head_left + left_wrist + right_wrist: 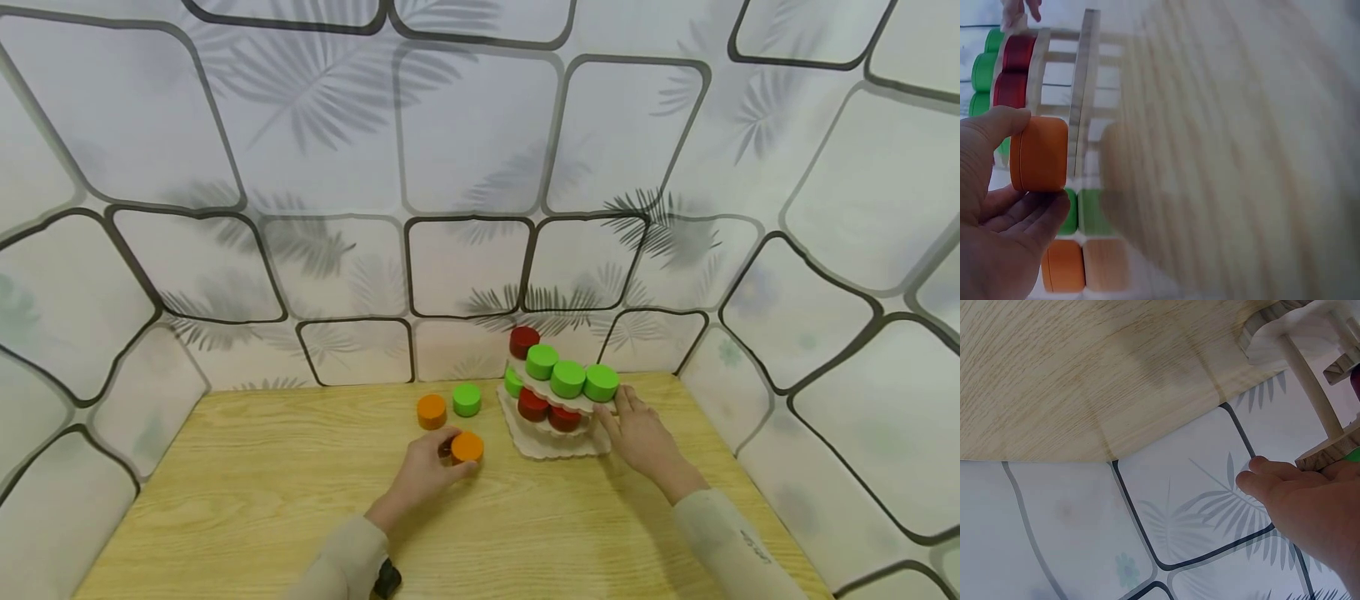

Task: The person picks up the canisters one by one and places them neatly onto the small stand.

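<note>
My left hand (423, 468) holds an orange round lidded tin (467, 447) between thumb and fingers, just above the table; in the left wrist view this orange tin (1040, 154) shows a lid seam. To the right stands a wooden tiered stand (551, 448) with scalloped shelves. Its upper shelf carries a dark red tin (524, 342) at the back and three green tins, one of them in the middle (567, 379). Red tins (533, 405) and a partly hidden green tin (513, 382) sit lower. My right hand (643, 435) grips the upper shelf's right edge, thumb in front.
Behind my left hand, another orange tin (431, 412) and a green tin (467, 400) rest on the wooden table (285, 475). A patterned wall covering (337, 267) rises at the table's back and both sides. The stand is close to the back wall.
</note>
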`<control>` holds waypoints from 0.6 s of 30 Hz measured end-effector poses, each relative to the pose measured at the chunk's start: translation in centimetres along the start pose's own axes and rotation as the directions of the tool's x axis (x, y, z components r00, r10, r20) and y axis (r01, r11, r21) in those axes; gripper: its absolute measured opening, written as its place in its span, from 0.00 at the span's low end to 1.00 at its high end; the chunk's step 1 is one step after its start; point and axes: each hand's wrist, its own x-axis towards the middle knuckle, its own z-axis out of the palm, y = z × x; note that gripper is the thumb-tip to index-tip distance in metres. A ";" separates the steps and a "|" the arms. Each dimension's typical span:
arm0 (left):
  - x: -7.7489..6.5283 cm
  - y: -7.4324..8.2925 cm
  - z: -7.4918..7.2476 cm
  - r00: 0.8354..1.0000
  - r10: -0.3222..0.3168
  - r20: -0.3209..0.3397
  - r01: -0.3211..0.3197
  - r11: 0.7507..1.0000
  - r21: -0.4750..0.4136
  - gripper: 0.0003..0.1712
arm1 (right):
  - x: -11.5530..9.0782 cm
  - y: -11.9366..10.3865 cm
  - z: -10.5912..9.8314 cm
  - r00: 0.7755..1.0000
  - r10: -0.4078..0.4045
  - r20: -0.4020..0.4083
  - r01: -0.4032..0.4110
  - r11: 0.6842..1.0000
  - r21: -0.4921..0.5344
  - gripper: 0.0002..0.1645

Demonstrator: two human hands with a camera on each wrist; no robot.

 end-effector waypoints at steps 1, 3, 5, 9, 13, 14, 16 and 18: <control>0.0 0.1 0.3 1.000 0.004 0.007 -0.004 1.000 0.003 0.33 | 0.0 0.0 0.0 1.000 0.000 0.002 0.000 1.000 0.000 0.49; 0.2 0.3 0.9 1.000 0.021 0.015 -0.021 1.000 0.005 0.32 | 0.0 0.0 0.0 1.000 0.001 0.004 -0.001 1.000 -0.001 0.49; 0.4 0.7 1.4 0.999 0.028 0.022 -0.029 1.000 0.006 0.33 | 0.0 0.0 0.0 1.000 0.003 0.001 -0.003 1.000 -0.003 0.49; 0.8 1.3 2.3 0.999 0.041 0.030 -0.040 0.999 -0.005 0.32 | 0.0 0.0 0.1 1.000 0.005 -0.003 -0.005 1.000 -0.008 0.49; 1.2 1.8 3.4 0.999 0.047 0.024 -0.047 0.999 -0.007 0.31 | 0.0 -0.1 0.1 1.000 0.004 -0.002 -0.004 1.000 -0.009 0.49; 1.3 1.9 3.7 0.999 0.047 0.024 -0.047 0.999 -0.013 0.32 | 0.0 -0.1 0.0 1.000 0.005 0.000 -0.005 1.000 -0.010 0.49; 1.5 2.2 4.2 0.999 0.046 0.026 -0.046 0.999 -0.024 0.32 | -0.1 -0.2 0.0 1.000 0.005 0.003 -0.005 1.000 -0.009 0.49; 1.6 2.5 4.8 0.998 0.045 0.034 -0.044 0.998 -0.039 0.32 | -0.1 -0.2 -0.1 1.000 0.006 0.007 -0.006 1.000 -0.007 0.49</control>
